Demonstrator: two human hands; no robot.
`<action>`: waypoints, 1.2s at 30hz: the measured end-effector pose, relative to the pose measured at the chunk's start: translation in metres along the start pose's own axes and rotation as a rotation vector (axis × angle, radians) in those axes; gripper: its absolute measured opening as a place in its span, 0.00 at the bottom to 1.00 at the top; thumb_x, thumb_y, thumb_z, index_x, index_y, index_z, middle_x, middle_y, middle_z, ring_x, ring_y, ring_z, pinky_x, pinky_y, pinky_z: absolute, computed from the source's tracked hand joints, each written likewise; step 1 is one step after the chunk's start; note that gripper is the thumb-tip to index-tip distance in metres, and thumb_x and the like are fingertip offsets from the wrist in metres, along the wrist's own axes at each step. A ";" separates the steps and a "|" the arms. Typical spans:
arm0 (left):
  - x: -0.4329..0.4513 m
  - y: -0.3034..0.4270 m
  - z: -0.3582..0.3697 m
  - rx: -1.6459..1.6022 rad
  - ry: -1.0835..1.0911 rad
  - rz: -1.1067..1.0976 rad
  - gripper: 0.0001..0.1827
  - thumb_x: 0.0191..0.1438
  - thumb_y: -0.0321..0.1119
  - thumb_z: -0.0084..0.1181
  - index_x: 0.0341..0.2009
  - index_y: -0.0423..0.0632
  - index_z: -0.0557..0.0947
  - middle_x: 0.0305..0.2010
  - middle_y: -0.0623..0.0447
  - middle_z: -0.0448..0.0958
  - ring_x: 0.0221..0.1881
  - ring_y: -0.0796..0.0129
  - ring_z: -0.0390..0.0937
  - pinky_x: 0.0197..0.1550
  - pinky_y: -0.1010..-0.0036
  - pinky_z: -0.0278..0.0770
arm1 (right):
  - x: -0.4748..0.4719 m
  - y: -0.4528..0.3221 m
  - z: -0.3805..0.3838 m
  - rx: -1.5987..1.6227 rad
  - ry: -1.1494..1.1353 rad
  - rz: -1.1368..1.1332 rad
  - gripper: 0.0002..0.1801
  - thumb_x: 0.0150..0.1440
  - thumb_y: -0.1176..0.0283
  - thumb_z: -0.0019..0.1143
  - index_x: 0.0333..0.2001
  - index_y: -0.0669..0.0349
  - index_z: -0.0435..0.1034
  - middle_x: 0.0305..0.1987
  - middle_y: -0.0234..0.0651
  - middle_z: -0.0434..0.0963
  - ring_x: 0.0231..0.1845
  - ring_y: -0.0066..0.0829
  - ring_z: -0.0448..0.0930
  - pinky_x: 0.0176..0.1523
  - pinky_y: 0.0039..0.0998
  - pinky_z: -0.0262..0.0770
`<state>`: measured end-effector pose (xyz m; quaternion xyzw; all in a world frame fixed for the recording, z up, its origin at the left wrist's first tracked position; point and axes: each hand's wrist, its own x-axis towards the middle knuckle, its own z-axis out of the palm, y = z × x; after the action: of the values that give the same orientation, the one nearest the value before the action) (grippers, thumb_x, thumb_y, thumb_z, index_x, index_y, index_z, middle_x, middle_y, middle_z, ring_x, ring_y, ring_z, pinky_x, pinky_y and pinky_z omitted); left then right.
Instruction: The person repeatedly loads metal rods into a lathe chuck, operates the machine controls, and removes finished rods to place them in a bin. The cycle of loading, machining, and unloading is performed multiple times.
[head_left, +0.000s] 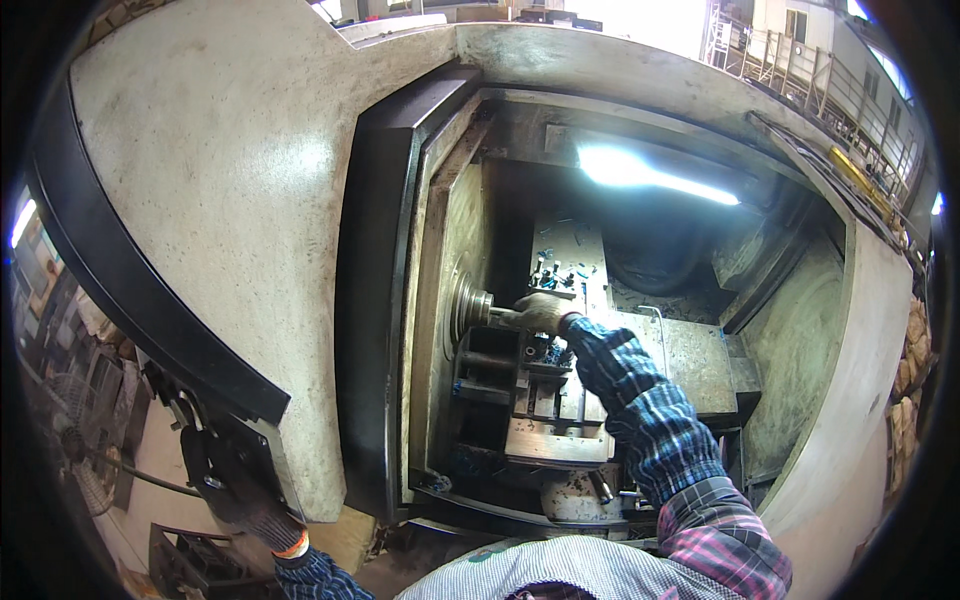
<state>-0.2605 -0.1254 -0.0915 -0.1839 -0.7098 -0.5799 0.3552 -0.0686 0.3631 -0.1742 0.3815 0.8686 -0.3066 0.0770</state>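
Note:
Inside a CNC lathe, my right hand, in a pale work glove, closes around a short metal rod. The rod reaches to the collet nose of the spindle; how deep it sits in there is hidden. Just beyond and below this hand are tool holders on the cross slide, with blue metal chips on them. My left hand, in a dark glove with an orange-edged cuff, is low on the left, against a dark fitting on the machine's front. Its fingers are lost in shadow.
A lamp glows inside the enclosure. A thin bent pipe rises from a metal cover right of my forearm. The black door edge borders the opening on the left. A fan stands at far left.

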 end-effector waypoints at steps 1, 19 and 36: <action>-0.001 0.004 0.001 -0.022 0.000 0.010 0.18 0.68 0.33 0.52 0.56 0.34 0.78 0.61 0.39 0.76 0.57 0.53 0.79 0.52 0.65 0.83 | -0.001 -0.011 0.012 0.020 0.103 -0.097 0.37 0.58 0.41 0.57 0.58 0.61 0.73 0.57 0.50 0.80 0.58 0.45 0.80 0.60 0.41 0.76; -0.015 0.015 -0.023 -0.147 -0.303 0.284 0.15 0.68 0.27 0.47 0.53 0.31 0.78 0.52 0.37 0.80 0.47 0.50 0.82 0.48 0.62 0.84 | -0.017 -0.034 0.024 -0.278 0.196 -0.090 0.34 0.54 0.57 0.64 0.62 0.56 0.65 0.50 0.48 0.82 0.52 0.50 0.82 0.54 0.47 0.80; -0.028 0.040 -0.017 -0.426 -0.233 0.058 0.17 0.68 0.29 0.51 0.53 0.26 0.77 0.47 0.39 0.79 0.42 0.64 0.78 0.44 0.76 0.78 | -0.129 -0.068 0.066 -0.022 0.825 -0.362 0.38 0.51 0.58 0.68 0.63 0.57 0.65 0.59 0.48 0.75 0.59 0.52 0.75 0.61 0.49 0.71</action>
<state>-0.2099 -0.1269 -0.0822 -0.3406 -0.6022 -0.6807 0.2408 -0.0335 0.2094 -0.1470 0.3126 0.8827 -0.1284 -0.3266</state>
